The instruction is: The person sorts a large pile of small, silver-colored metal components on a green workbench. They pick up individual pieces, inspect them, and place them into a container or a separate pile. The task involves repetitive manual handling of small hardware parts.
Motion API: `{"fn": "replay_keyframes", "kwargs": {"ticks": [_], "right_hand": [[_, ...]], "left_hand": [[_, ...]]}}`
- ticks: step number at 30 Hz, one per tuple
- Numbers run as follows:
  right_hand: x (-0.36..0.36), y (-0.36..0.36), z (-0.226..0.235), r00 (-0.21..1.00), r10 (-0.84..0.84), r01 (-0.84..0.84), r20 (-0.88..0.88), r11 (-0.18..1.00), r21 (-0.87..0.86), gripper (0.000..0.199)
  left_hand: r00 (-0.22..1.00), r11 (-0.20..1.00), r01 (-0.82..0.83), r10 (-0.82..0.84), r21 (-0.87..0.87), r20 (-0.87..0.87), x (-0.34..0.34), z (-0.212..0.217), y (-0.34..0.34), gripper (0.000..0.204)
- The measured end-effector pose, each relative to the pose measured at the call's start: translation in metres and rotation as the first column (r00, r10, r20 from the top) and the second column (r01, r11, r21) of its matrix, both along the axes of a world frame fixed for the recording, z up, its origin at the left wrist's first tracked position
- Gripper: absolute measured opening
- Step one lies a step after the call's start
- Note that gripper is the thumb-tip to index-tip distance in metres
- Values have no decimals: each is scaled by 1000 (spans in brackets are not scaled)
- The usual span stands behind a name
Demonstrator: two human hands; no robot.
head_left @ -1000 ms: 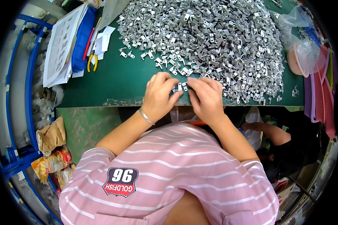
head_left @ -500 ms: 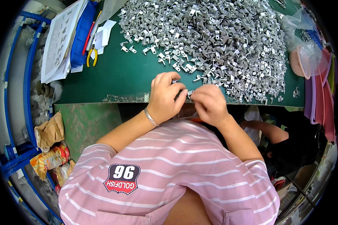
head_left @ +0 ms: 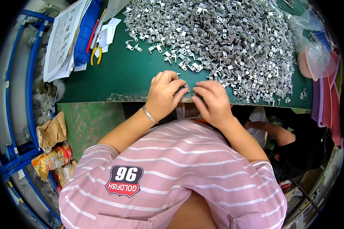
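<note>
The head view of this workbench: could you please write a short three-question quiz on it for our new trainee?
1. True or false: the pile of small metal parts lies on a green table.
2. What colour are the handles of the pliers? A red, B yellow, C black.
3. What do the left hand and right hand pinch together between them?

Key: 1 true. 2 B. 3 One small metal part, at the table's near edge.
</note>
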State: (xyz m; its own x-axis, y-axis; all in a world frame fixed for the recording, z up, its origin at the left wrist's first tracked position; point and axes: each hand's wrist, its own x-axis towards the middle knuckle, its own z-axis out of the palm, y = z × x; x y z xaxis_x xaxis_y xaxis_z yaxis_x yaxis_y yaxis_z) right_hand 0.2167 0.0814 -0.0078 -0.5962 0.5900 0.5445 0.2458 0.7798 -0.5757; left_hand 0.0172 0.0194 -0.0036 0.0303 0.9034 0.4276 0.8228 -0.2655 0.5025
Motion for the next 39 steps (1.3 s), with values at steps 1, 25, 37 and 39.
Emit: {"fn": "replay_keyframes", "kwargs": {"ticks": [1, 25, 37, 39], "right_hand": [[2, -5, -1, 997, 35, -35, 67, 999, -4, 31], [9, 2, 4, 1000, -23, 23, 19, 999, 30, 27], [14, 14, 6, 979, -164, 150, 125, 982, 112, 22], [17, 13, 3, 983, -132, 109, 130, 979, 170, 21]], "left_hand": [[1000, 999, -4, 3, 34, 20, 4, 1, 0, 18], [956, 990, 134, -138, 32, 260, 12, 2, 14, 18], [948, 971, 240, -238, 20, 211, 4, 0, 0, 15], [949, 991, 127, -112, -32, 296, 4, 1, 2, 13]]}}
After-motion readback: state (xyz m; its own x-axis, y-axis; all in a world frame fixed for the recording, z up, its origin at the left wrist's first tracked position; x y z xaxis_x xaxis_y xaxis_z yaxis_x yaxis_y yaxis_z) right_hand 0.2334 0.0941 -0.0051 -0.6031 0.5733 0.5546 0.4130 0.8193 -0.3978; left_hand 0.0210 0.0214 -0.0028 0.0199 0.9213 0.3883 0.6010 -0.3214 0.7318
